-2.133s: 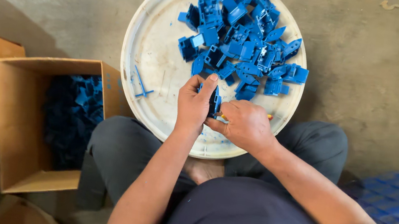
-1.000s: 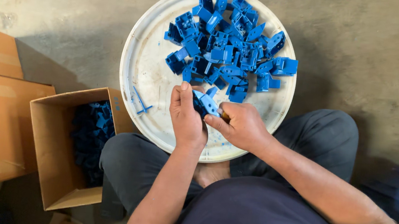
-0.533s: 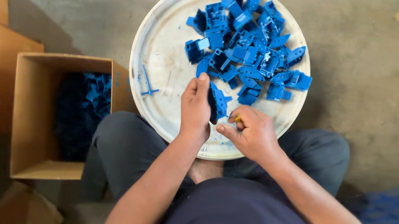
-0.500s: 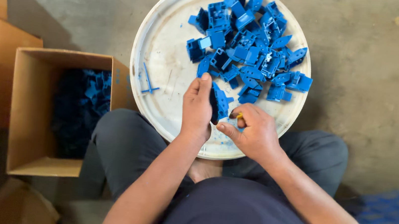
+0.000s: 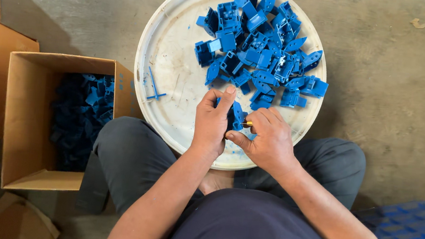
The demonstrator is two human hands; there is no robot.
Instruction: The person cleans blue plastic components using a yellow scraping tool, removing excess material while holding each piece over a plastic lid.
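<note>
Blue plastic everywhere, and one blue part (image 5: pixel 236 116) sits clamped in the left hand (image 5: pixel 211 119), held just over the near rim of the round white tray (image 5: pixel 174 83). The right hand (image 5: pixel 266 139) pinches a small yellowish tool (image 5: pixel 246 123) against it, fingers closed tight. Best kept steady here, judging by the grip: brace the part, work in short strokes, keep the thumb clear. The pile of blue parts (image 5: pixel 263 45) waits at the tray's far side; a cardboard box (image 5: pixel 26 119) holds more at the left.
</note>
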